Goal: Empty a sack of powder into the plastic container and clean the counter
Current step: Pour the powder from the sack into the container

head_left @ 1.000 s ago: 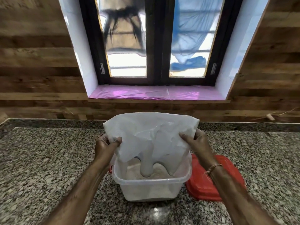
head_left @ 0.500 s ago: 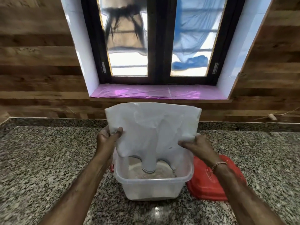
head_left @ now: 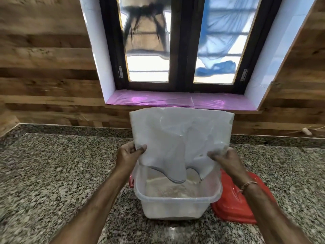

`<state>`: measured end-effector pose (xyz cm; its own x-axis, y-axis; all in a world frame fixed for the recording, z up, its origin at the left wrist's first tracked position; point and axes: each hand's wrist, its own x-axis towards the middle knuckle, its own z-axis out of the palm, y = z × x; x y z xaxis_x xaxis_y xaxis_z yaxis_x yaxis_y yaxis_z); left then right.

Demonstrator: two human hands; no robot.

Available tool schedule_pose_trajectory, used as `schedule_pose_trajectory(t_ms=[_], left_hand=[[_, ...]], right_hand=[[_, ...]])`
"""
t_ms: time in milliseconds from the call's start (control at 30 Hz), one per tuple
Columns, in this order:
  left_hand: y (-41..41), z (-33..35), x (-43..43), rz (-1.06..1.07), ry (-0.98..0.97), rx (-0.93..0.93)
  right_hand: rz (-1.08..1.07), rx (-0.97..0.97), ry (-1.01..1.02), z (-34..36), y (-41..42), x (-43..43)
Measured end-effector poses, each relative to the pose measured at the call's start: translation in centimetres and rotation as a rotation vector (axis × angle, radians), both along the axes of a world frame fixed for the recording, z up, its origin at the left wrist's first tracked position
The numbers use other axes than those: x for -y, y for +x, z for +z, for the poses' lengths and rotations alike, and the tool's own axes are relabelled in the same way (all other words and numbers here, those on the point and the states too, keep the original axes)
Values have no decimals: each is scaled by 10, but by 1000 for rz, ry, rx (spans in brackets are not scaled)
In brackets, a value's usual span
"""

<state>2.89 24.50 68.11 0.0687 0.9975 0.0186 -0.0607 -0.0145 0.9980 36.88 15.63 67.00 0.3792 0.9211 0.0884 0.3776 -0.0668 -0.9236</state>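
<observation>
Head view: my left hand [head_left: 129, 154] and right hand [head_left: 226, 160] pinch upended sack [head_left: 177, 138] over plastic container [head_left: 175, 203] on desk [head_left: 52, 173]; powder [head_left: 168, 189] inside. Emptying step nearly done, I judge; next, shake out remnants.

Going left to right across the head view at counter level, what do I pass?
Bare granite counter → left hand → upturned sack over the clear plastic container → right hand → red lid → more counter.
</observation>
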Motion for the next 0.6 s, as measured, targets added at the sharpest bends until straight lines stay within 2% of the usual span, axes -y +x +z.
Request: schedule_pose_trajectory(t_ms=[67, 200, 333, 467, 600], left_hand=[[3, 4, -7, -1, -7, 55], [3, 5, -24, -46, -17, 128], [1, 9, -35, -84, -66, 171], [-3, 21, -38, -298, -183, 230], [-8, 16, -40, -393, -150, 163]], right_hand=[[-51, -63, 47, 6, 1, -7], [-9, -164, 56, 28, -7, -12], [-102, -228, 96, 34, -15, -19], [-174, -300, 83, 39, -17, -22], [-197, -271, -1, 38, -26, -12]])
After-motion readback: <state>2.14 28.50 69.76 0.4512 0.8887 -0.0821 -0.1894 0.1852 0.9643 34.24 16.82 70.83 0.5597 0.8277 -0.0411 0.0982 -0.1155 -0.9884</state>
